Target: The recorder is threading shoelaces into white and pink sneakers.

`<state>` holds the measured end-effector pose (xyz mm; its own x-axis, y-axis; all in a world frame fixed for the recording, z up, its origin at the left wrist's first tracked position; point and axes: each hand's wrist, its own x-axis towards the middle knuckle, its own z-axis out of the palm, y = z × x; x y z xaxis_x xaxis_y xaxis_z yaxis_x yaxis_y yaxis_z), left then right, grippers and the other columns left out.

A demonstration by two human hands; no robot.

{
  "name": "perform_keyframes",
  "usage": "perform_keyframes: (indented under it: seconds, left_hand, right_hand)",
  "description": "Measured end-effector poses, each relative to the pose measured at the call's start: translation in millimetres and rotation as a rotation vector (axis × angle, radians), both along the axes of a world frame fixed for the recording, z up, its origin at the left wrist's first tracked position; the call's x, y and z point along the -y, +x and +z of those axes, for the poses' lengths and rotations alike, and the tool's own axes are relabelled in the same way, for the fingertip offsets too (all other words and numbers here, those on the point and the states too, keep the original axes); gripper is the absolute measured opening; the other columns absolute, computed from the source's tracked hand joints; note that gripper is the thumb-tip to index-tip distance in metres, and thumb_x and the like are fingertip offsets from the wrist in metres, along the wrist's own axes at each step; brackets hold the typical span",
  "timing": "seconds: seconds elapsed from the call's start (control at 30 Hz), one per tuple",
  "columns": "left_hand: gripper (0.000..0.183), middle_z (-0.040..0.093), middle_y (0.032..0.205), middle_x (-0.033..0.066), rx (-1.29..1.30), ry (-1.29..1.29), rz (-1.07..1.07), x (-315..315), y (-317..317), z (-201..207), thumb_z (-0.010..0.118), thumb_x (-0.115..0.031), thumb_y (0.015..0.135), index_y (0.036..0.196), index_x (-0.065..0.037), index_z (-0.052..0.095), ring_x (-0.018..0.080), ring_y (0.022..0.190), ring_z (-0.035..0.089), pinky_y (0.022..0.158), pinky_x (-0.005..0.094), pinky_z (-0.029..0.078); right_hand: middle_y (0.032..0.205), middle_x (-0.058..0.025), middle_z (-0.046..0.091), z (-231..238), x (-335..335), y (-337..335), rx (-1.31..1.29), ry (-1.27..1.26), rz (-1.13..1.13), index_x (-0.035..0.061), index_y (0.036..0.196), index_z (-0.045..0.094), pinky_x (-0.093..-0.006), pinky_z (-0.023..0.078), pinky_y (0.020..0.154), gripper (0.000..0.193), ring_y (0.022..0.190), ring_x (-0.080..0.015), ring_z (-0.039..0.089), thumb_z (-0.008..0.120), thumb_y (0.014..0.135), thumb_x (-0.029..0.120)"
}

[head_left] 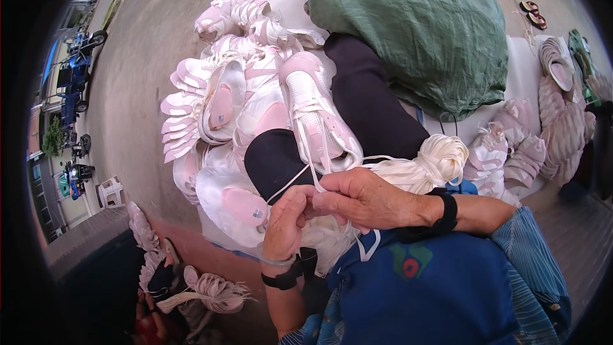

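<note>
Blue apron (pixel 460 294) nearest, shoe upper (pixel 303 92) beyond

Between black-clad legs (pixel 367 92), the upper's long axis runs forward, toe pointing away, slightly leftward. Right hand (pixel 373 199) pinches white lace (pixel 312 169); left hand (pixel 284 220) meets it, whether gripping I cannot tell.

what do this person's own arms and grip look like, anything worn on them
The left grip and right grip are gloveless. A pale bangle and black band circle the left wrist; a black strap circles the right. The blue right sleeve has thin pale stripes.
</note>
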<state>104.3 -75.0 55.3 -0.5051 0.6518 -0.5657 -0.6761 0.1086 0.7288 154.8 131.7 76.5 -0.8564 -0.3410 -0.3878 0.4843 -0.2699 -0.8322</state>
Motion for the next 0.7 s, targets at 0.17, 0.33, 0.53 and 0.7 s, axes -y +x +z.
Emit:
perform_keyframes:
  seconds: [0.17, 0.33, 0.53, 0.7]
  left_hand:
    - [0.041, 0.058, 0.088, 0.0064, 0.177, 0.020, 0.192, -63.7, -20.9, -4.5, 0.044, -0.031, 0.100, 0.122, 0.004, 0.048, 0.0157, 0.079, 0.058, 0.086, 0.0332, 0.051]
    - [0.032, 0.036, 0.060, -0.0047, 0.316, 0.235, 0.336, -46.2, -26.8, -39.5, 0.045, -0.026, 0.100, 0.113, 0.002, 0.055, 0.0096, 0.060, 0.047, 0.085, 0.0365, 0.052]
    - [0.028, 0.034, 0.056, -0.0051, 0.139, 0.270, 0.502, 27.2, -34.5, -29.1, 0.039, -0.027, 0.102, 0.095, -0.008, 0.058, 0.0095, 0.057, 0.043, 0.080, 0.0356, 0.046]
    - [0.025, 0.053, 0.090, 0.0034, -0.034, 0.559, 0.841, 100.4, -22.7, -22.9, 0.044, -0.027, 0.100, 0.111, -0.009, 0.059, 0.0184, 0.087, 0.053, 0.098, 0.0423, 0.040]
  right_hand:
    - [0.063, -0.0146, 0.054, -18.3, 25.4, 5.2, -0.434, 0.266, -0.019, 0.0012, 0.080, 0.058, -0.0364, 0.044, 0.054, 0.019, 0.057, -0.0261, 0.055, 0.057, 0.091, 0.016]
    - [0.084, -0.0188, 0.057, -2.0, -3.6, -6.7, -0.296, 0.446, 0.252, 0.0000, 0.083, 0.060, -0.0398, 0.044, 0.073, 0.018, 0.083, -0.0322, 0.056, 0.058, 0.089, 0.016]
    - [0.072, -0.0045, 0.058, -25.5, -64.1, -15.8, -0.204, 0.291, -0.133, 0.0004, 0.086, 0.062, -0.0280, 0.049, 0.068, 0.026, 0.068, -0.0160, 0.059, 0.051, 0.097, 0.022]
    - [0.058, 0.0075, 0.036, -34.9, -108.5, -22.3, 0.294, 0.123, -0.293, 0.0050, 0.086, 0.060, -0.0202, 0.030, 0.040, 0.025, 0.046, -0.0032, 0.031, 0.052, 0.095, 0.026]
